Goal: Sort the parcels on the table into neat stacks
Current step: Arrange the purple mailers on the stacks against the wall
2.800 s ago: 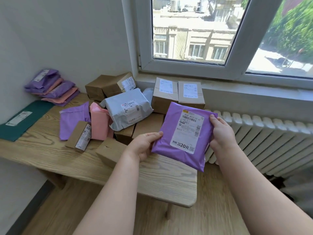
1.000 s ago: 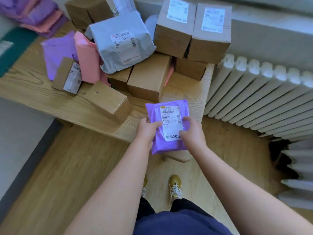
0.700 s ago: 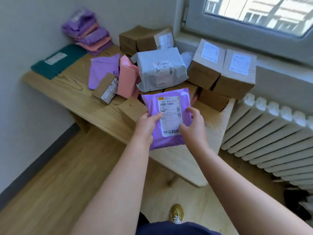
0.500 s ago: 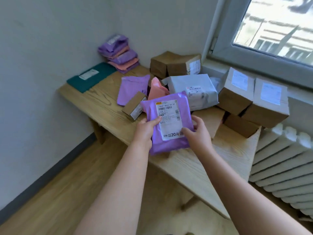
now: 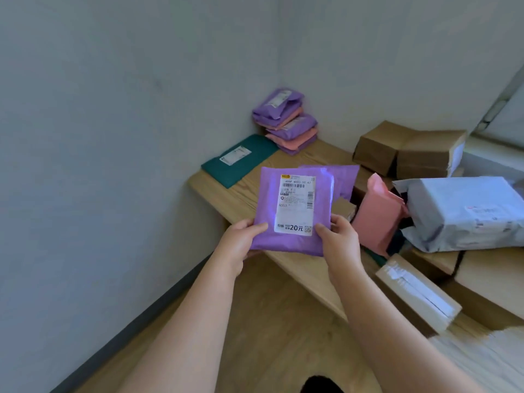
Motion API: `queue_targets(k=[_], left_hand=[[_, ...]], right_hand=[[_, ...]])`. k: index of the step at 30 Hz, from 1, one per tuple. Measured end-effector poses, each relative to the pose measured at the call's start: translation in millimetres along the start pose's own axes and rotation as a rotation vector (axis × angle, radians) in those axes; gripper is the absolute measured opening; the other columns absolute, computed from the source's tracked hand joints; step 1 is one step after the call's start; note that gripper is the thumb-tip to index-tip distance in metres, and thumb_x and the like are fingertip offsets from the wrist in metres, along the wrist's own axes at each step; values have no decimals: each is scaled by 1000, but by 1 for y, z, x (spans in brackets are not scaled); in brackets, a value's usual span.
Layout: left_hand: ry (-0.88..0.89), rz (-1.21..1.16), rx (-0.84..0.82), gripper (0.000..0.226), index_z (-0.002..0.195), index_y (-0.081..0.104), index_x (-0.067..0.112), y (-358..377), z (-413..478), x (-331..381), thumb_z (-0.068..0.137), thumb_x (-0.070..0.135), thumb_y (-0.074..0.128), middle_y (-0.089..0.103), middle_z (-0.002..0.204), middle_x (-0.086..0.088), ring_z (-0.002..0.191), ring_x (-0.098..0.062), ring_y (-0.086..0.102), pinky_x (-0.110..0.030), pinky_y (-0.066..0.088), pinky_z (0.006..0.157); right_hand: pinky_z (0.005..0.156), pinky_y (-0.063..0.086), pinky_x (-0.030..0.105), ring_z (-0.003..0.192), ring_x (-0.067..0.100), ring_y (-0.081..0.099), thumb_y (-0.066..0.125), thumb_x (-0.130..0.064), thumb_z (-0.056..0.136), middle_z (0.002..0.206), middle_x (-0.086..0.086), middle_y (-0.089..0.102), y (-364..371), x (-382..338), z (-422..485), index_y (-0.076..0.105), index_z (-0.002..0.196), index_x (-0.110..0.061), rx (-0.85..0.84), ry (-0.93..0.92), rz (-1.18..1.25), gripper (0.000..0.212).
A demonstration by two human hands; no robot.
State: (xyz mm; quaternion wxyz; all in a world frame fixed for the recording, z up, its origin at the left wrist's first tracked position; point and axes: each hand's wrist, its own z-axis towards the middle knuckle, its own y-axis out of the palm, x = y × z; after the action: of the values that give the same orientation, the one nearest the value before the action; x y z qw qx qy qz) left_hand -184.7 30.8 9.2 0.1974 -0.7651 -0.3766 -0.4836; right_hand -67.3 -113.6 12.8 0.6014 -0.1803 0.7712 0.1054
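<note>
Grip clamping purple parcel (image 5: 293, 211) at both near corners: left hand (image 5: 238, 245), right hand (image 5: 338, 239). Holding it label-up above tabletop (image 5: 238, 201), purple-pink stack (image 5: 286, 123) lying farther.

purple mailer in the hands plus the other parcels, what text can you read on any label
"20元": bottom of the shipping label on the purple mailer.
"N003": left edge of that label.
"406P N003 00 47": its top line, roughly.
Labels on the teal mailer, grey mailer and stacked mailers: too blurred.

A purple parcel (image 5: 266, 211) (white label (image 5: 296, 207)) — teal mailer (image 5: 249, 163), pink pouch (image 5: 377, 214), grey bag (image 5: 465, 214).
</note>
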Motion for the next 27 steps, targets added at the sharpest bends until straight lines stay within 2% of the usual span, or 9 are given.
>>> queue_targets(k=[4,8,11,14,16,19,21,24,27], left_hand=[[-57,4,-16,21,112,65,13,-11,50,11,91,12,68,73,93,-6,77,-20,70,-30,56,72],[-33,-25,63,16,110,62,9,-11,105,37,94,6,63,71,88,-10,67,-19,70,-24,57,58],[-30,12,126,17,112,60,7,-13,143,59,95,5,61,69,83,-10,62,-19,67,-24,56,56],[7,68,194,18,114,60,9,-20,185,77,96,6,60,67,79,-9,55,-15,63,-20,53,49],[11,102,250,17,113,61,9,-29,210,84,96,6,61,66,77,-8,53,-13,60,-20,52,49],[-22,68,306,18,112,61,9,-42,244,91,95,3,61,63,71,-7,52,-15,54,-20,51,51],[-25,66,338,18,111,62,7,-49,271,101,94,2,61,62,69,-7,51,-16,52,-22,51,52],[-6,128,371,18,110,62,8,-63,324,112,93,3,60,62,72,-6,52,-14,55,-23,51,56],[-14,202,331,17,100,64,16,-75,369,123,92,2,57,64,77,-3,61,-16,59,-37,58,77]], right_hand=[[89,56,46,93,22,69,59,-9,93,101,0,71,35,-8,51,62,102,-26,12,13,-11,20],[90,54,43,97,22,68,58,-4,92,108,2,69,68,-18,108,59,116,-22,-43,14,-34,29],[81,55,36,88,19,67,59,1,92,111,4,68,89,-26,145,52,129,-21,-123,58,-17,44],[69,54,19,85,13,67,57,10,89,105,2,69,113,-30,183,50,130,-19,-219,61,-2,51],[67,56,22,86,18,68,55,16,86,105,3,69,132,-29,204,48,135,-13,-265,102,-1,57],[54,57,33,72,21,67,54,17,86,97,2,70,161,-25,229,45,139,-13,-314,162,-26,61],[48,56,32,66,22,65,57,15,87,95,7,69,181,-24,249,42,143,-14,-309,194,-29,64],[48,56,33,61,22,62,59,15,87,88,11,67,221,-19,286,39,147,-11,-262,218,-74,68],[44,54,26,60,20,59,58,17,87,88,12,64,256,-18,321,38,149,-10,-192,267,-74,71]])
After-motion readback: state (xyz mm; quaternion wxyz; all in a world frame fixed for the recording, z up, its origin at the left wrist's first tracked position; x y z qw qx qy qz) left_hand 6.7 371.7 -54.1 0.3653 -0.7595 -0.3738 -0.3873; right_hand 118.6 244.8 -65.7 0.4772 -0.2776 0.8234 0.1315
